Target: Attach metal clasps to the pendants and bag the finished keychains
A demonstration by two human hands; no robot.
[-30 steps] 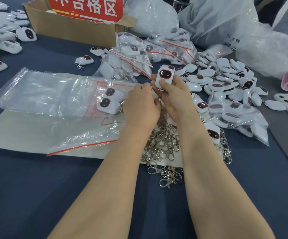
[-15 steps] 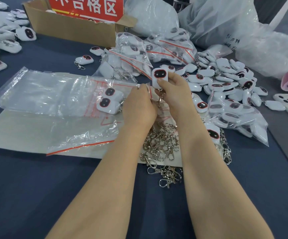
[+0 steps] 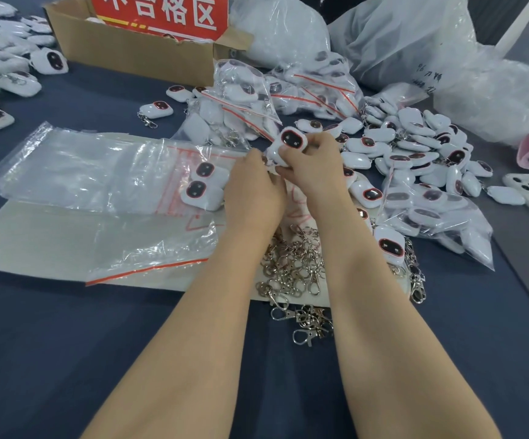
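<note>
In the head view, a white rounded plastic pendant with a dark, red-rimmed face (image 3: 292, 141) is pinched upright between the thumb and fingers of the right hand (image 3: 315, 167). The left hand (image 3: 253, 190) is set against the pendant's lower end with its fingertips curled in. Whether a clasp is pinched there cannot be told, since the spot is hidden by the fingers. The step in hand is judged to be the fastening of a clasp to this pendant. A heap of silver metal swivel clasps (image 3: 291, 264) is seen between the forearms, nearer than the hands. Just left of the left hand a clear plastic zip bag with a red seal line (image 3: 76, 172) is laid flat, with two more white pendants (image 3: 204, 185) at its mouth. Once the clasp is closed, the piece would need to be slid leftward into that mouth. Loose white pendants (image 3: 415, 147) are heaped right of the right hand. Beyond the hands, a brown cardboard box (image 3: 130, 55) is fitted with a red sign (image 3: 162, 14), on which the white characters "格区" are read; those before them are cut off. Dark handwriting on a large clear plastic sack (image 3: 399, 42) cannot be made out.
</note>
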